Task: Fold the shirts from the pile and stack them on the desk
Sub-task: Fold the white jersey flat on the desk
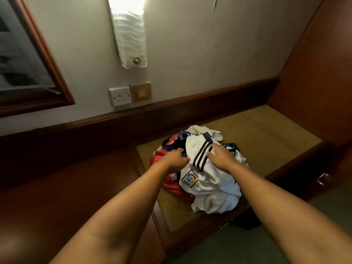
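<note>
Crumpled pile of shirts [198,168] sits on woven tan mat [266,134], 3 o'clock of bare wooden desk top [66,187]. My left hand [174,159] rests on pile at 9 o'clock, fingers curled loose, can't tell if gripping. My right hand [221,156] flat on white black-striped jersey [207,178], fingers relaxed, nothing held.

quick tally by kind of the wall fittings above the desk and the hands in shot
Mirror: 1
Wall lamp: 1
Socket plate: 1
Brass switch plate: 1
Hands: 2, left hand and right hand, both on the shirt pile
Total: 6
</note>
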{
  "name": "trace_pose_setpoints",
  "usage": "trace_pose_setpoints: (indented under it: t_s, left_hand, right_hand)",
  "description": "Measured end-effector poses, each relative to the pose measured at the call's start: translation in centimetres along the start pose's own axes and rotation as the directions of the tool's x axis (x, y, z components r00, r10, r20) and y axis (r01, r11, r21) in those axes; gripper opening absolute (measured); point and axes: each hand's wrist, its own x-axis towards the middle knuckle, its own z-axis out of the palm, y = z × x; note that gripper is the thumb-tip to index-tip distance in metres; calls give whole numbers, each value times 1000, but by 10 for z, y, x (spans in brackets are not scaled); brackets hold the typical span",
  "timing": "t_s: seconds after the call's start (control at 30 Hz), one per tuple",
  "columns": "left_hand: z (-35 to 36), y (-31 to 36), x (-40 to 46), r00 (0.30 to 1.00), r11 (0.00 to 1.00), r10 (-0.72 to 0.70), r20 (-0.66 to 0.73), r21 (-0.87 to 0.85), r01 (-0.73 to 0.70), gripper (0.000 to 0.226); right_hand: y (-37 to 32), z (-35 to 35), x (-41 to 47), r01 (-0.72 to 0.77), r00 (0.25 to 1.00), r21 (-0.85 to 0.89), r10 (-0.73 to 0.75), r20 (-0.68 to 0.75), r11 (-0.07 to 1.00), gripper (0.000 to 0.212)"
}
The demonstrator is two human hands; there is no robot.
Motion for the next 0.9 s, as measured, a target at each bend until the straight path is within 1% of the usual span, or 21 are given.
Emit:
trace_pose_setpoints:
  t_s: [0.1,0.17,0.3,0.37,0.4,0.43,0.47,0.5,0.53,0.57,0.63,0.7,0.73,0.77,0.8,0.83,0.9]
  left_hand:
    - [14,13,23,1000,999,-2,20,-49,3,63]
    - [23,22,38,1000,995,-16,-19,-98,14,67]
    - [42,34,68,990,961,-122,-70,-257,100,80]
    - [53,40,79,979,958,-178,-100,-244,149,72]
    - [57,42,85,973,961,-195,-124,-222,164,61]
    - [61,43,89,967,962,-203,-154,-215,168,47]
    - [65,44,91,960,958,-207,-190,-238,160,32]
    - [67,43,92,951,949,-209,-228,-281,141,22]
    - [69,42,93,941,937,-215,-262,-325,124,21]
    - [70,38,92,928,932,-222,-297,-345,113,24]
    - [71,30,91,897,942,-232,-376,-316,111,27]
    - [69,29,89,845,952,-267,-463,-261,158,23]
    - [68,31,89,809,949,-297,-507,-253,190,22]
    - [68,35,89,774,944,-320,-547,-257,208,26]
    - [69,41,90,755,941,-329,-568,-264,212,30]
    - [69,48,92,763,944,-321,-561,-248,216,35]
    - [70,62,99,826,954,-299,-478,-119,276,41]
  right_hand:
    - [22,-1,16,-56,997,67,59,-41,996,54]
    - [39,2,24,-77,997,92,79,-23,993,53]
    - [62,9,46,-111,994,229,111,14,967,51]
    - [71,14,56,-133,991,270,135,11,954,51]
    - [75,16,59,-119,992,276,127,-11,954,48]
    - [79,19,62,-80,995,284,96,-40,955,41]
    - [84,21,64,-33,997,302,54,-61,953,33]
    - [87,22,66,19,997,334,8,-78,942,27]
    - [92,21,69,55,996,380,-25,-83,923,23]
    - [97,20,73,82,995,422,-51,-86,903,21]
    - [107,13,88,107,992,465,-61,-112,879,20]
    - [118,8,109,114,989,492,-54,-135,863,23]
    - [123,7,119,110,991,483,-61,-116,869,26]
    - [127,6,131,107,994,455,-80,-77,884,30]
    - [131,7,142,94,995,412,-96,-17,906,36]
    - [134,9,152,80,993,352,-106,54,932,42]
    - [138,11,167,57,982,217,-94,164,974,51]
